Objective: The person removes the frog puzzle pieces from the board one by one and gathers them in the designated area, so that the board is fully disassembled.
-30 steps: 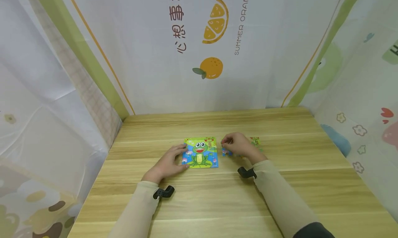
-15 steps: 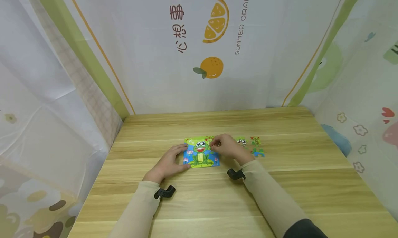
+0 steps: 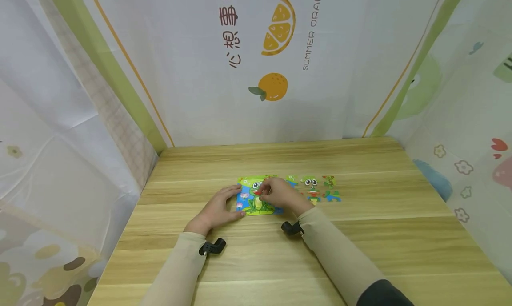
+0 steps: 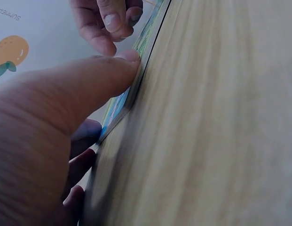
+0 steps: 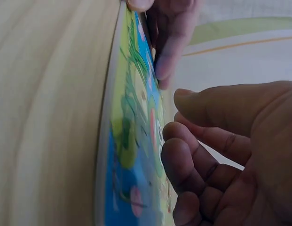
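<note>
A square frog-picture puzzle board (image 3: pixel 256 205) lies flat on the wooden table, showing a green frog on blue. My left hand (image 3: pixel 218 209) holds it at the left side, with the thumb (image 4: pixel 113 70) on the near edge and the fingers along the left edge. Over the board's right half is my right hand (image 3: pixel 282 196), its fingers loosely curled. In the right wrist view a gap shows between the right thumb (image 5: pixel 207 103) and the curled fingers, with no piece between them. The frog's right side is partly hidden beneath this hand.
Loose jigsaw pieces lie to the right of the board, among them a frog-eyes piece (image 3: pixel 310 182), a green-and-red corner piece (image 3: pixel 329 180) and a blue-green piece (image 3: pixel 332 196). A printed white curtain (image 3: pixel 200 97) hangs behind the table (image 3: pixel 248 261).
My right hand has moved left from the loose pieces to over the board, uncovering those pieces. My left hand has stayed at the board's left side.
</note>
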Motion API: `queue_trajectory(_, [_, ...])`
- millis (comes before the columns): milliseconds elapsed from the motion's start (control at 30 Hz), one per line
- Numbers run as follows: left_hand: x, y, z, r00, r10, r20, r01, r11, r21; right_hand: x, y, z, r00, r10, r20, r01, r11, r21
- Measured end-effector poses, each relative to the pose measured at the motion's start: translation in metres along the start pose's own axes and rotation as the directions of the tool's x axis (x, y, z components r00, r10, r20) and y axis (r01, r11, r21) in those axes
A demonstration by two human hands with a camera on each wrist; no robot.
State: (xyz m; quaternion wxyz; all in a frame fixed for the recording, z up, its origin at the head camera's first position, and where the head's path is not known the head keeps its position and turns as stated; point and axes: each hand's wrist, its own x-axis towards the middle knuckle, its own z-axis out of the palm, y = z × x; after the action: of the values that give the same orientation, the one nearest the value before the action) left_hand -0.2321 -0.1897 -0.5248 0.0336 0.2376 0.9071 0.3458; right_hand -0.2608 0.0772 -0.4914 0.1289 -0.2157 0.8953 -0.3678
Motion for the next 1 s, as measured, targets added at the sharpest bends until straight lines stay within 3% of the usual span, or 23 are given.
queue_trajectory(400, [0.000, 0.002, 0.000, 1.000, 0.006, 0.005, -0.006, 1.000, 0.009, 0.007, -0.008, 0.018, 0.998, -0.030, 0.063, 0.032, 0.999, -0.022])
queue_trajectory(1000, [0.001, 0.000, 0.001, 1.000, -0.005, 0.002, 0.005, 1.000, 0.001, 0.006, -0.012, 0.025, 0.999, 0.019, 0.039, -0.016, 0.997, -0.079])
